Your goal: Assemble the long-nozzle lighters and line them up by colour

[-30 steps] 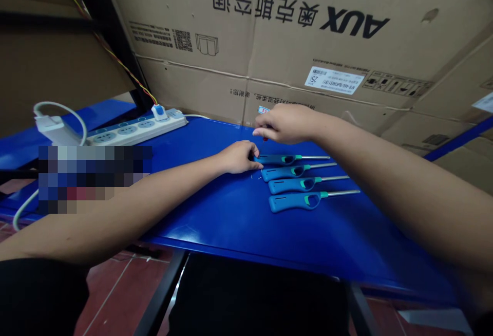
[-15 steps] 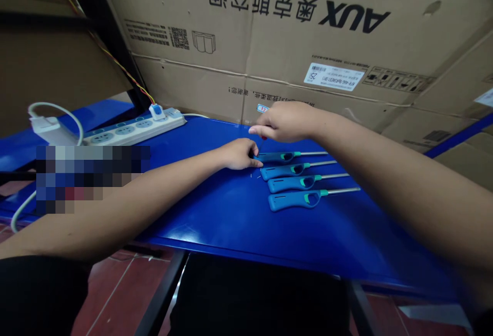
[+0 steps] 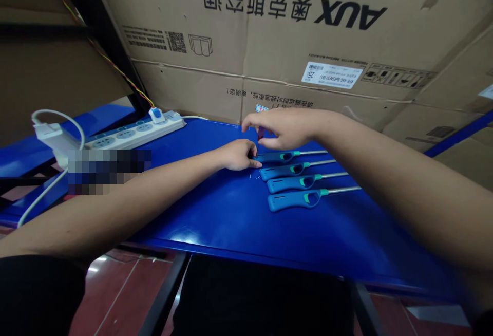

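Several blue long-nosed lighters with green triggers and metal tubes lie side by side on the blue table (image 3: 231,218); the nearest lighter (image 3: 295,200) lies free. My left hand (image 3: 239,154) is closed on the handle end of the farthest lighter (image 3: 283,156), pressing it to the table. My right hand (image 3: 283,126) hovers just above that lighter's handle, fingers curled in a pinch around a small dark reddish thing (image 3: 261,132) that I cannot make out.
A white power strip (image 3: 131,131) with a blue plug and a white cable lies at the table's back left. Large cardboard boxes (image 3: 292,38) stand right behind the table. A black rack post (image 3: 100,33) rises at the left. Red floor shows below.
My right hand has shifted slightly left and lower over the farthest lighter, with its fingers spreading a little. My left hand and the lighters have stayed in place.
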Available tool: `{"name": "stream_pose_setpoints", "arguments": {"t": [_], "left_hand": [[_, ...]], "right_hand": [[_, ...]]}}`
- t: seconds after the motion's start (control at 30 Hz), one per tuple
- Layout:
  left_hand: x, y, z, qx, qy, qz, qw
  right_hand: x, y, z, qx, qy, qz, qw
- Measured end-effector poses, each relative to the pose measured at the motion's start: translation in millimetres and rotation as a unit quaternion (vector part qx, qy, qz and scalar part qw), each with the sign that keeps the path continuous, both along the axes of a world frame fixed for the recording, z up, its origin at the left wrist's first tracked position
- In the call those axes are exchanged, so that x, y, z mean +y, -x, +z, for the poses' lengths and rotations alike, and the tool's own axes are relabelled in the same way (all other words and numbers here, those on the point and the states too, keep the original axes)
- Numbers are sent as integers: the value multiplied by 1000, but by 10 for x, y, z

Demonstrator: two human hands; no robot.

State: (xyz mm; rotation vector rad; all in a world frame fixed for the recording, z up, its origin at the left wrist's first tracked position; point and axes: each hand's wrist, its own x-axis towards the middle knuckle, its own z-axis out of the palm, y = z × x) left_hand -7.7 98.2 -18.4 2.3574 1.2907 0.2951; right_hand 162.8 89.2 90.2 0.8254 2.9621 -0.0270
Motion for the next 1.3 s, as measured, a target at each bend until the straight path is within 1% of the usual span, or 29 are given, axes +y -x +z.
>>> {"name": "stream_pose_setpoints", "arguments": {"t": [0.1, 0.13, 0.23, 0.27, 0.37, 0.4, 0.47, 0.57, 0.63, 0.7, 0.83, 0.97, 1.03, 1.1, 1.2, 1.27, 1.3], "left_hand": [[11, -3, -1, 12, -3, -11, 1000], [14, -3, 0, 15, -2, -12, 1000], [25, -5, 7, 25, 0, -12, 1000], [30, -7, 11, 28, -1, -14, 1000], [41, -20, 36, 46, 1, -25, 999], [40, -26, 49, 53, 3, -27, 998], [29, -37, 87, 66, 4, -28, 997], [-2, -36, 153, 81, -1, -28, 996], [-12, -13, 184, 85, -8, -39, 996], [-4, 28, 190, 75, -14, -53, 996], [42, 112, 145, 55, -38, -77, 995], [34, 120, 111, 71, -84, -92, 990], [-2, 98, 113, 80, -107, -105, 985], [-44, 77, 119, 100, -139, -132, 976], [-75, 59, 129, 165, -213, -183, 946], [-56, 57, 139, 198, -243, -208, 927], [-37, 57, 147, 204, -245, -217, 923]], "right_hand": [[-38, 23, -7, -4, -61, -39, 997], [-49, 27, -10, -2, -59, -34, 998], [-72, 16, -17, 4, -16, 8, 1000], [-77, 8, -21, 6, -18, 8, 1000], [-78, -11, -45, 8, -80, -33, 996], [-72, -16, -55, 9, -90, -39, 995], [-49, -33, -74, 20, -74, -17, 997], [-16, -90, -80, 41, -33, 47, 998], [-20, -159, -66, 49, -45, 65, 996], [-61, -263, -45, 72, -64, 61, 994], [-240, -579, -29, 126, -105, -4, 986], [-488, -940, -129, 193, -139, -84, 968], [-629, -1092, -233, 241, -146, -122, 952], [-777, -1219, -367, 292, -139, -170, 931], [-999, -1373, -588, 355, -114, -244, 895], [-1142, -1458, -719, 364, -113, -283, 880], [-1213, -1498, -772, 362, -118, -296, 876]]}}
